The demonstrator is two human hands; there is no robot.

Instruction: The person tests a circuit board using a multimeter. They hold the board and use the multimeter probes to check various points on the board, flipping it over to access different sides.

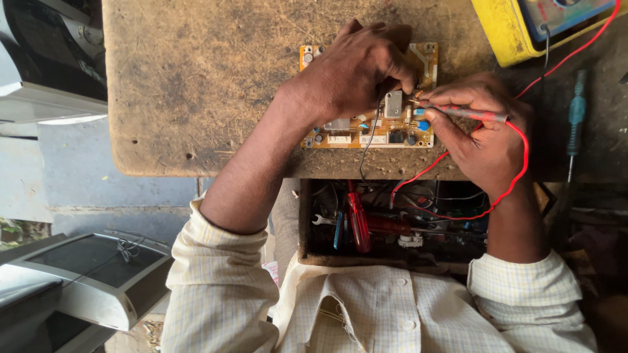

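On the worn brown wooden counter [196, 78] lies an orange printed circuit board [366, 134] at the 12 o'clock side. The left hand [353, 72] rests curled over it, fingers pressed together. At 3 o'clock from it, the right hand [487, 131] pinches a red probe with red wire [468, 114], tip touching the board.

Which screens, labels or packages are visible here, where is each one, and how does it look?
Meter: top right corner of the bench, yellow case with a blue-grey front panel, partly cut off.
Flat device with a dark screen-like panel: lower left, grey frame, tilted.
No packages show; any labels are too small to tell.
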